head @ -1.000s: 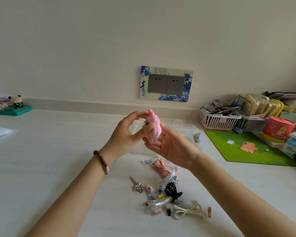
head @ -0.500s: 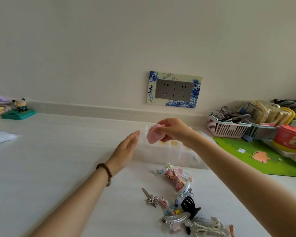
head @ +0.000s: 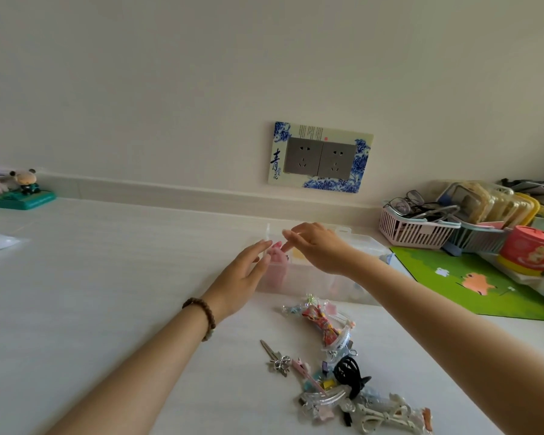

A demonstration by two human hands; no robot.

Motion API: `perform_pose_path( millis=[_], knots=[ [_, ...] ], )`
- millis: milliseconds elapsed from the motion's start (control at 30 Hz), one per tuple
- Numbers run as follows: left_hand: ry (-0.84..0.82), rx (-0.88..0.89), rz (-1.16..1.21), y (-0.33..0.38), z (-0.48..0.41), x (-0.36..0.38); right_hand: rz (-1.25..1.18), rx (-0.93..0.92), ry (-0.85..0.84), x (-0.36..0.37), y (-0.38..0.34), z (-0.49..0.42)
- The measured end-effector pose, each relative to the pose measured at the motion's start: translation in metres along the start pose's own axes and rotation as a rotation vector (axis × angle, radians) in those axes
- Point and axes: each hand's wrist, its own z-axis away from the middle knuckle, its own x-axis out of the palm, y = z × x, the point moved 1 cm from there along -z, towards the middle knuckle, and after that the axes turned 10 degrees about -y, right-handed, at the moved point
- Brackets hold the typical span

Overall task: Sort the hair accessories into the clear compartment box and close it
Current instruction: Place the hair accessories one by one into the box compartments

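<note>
Hair accessories [head: 343, 365] lie in a loose pile on the white table [head: 91, 293], near the front edge and between the two forearms. Among them: a black claw clip [head: 347, 373], a silver clip with a bow [head: 277, 361], a red patterned bow [head: 322, 323], several clear and white clips.

Clear compartment box [head: 314, 281] sits just behind the pile, lid open. A pink accessory [head: 277, 257] rests in its left-end compartment. Something yellow shows in the next compartment; cannot tell what it is.

Left hand [head: 244, 274] is flat and released, fingers straight, against the box's left end, just beside the pink accessory. It grips nothing. A brown bead bracelet [head: 203, 317] circles that wrist.

Right hand [head: 319, 248] hovers over the box, palm down, fingers loosely curled and pointing toward the pink accessory. It holds nothing; whether a fingertip touches the pink piece cannot be told.

Off to the right: a green mat [head: 471, 284], a pink basket [head: 415, 227] holding glasses, a red tub [head: 529, 249]. A double wall socket [head: 319, 157] with a blue floral frame is on the wall behind. Far left, a small figurine [head: 25, 183] on a green base.
</note>
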Motion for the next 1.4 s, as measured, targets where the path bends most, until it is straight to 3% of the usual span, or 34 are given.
perform_pose_path(
  millis=[100, 300, 433, 567, 833, 1033, 1233, 1400],
  knots=[
    [-0.002, -0.005, -0.074, -0.002, 0.001, 0.001, -0.069, -0.006, -0.057, 0.005, 0.007, 0.008],
    [0.032, 0.053, -0.25, 0.004, 0.004, 0.005, -0.269, -0.163, 0.214, -0.003, 0.011, 0.052],
    [-0.024, 0.054, -0.248, 0.005, 0.004, 0.016, -0.531, -0.127, -0.01, 0.01, 0.026, 0.09],
    [0.008, 0.044, -0.292, 0.008, 0.006, 0.021, -0.413, -0.008, 0.03, 0.025, 0.051, 0.099],
    [0.061, 0.027, -0.338, 0.014, 0.007, 0.03, -0.323, 0.021, 0.061, 0.043, 0.047, 0.092],
    [0.07, 0.024, -0.392, 0.013, 0.008, 0.027, -0.523, -0.058, 0.124, 0.03, 0.046, 0.1],
    [0.078, 0.03, -0.401, 0.012, 0.007, 0.028, -0.672, -0.046, 0.471, -0.019, 0.06, 0.084],
    [0.068, 0.046, -0.393, 0.011, 0.007, 0.026, -0.603, 0.058, 0.401, -0.016, 0.073, 0.056]
  ],
)
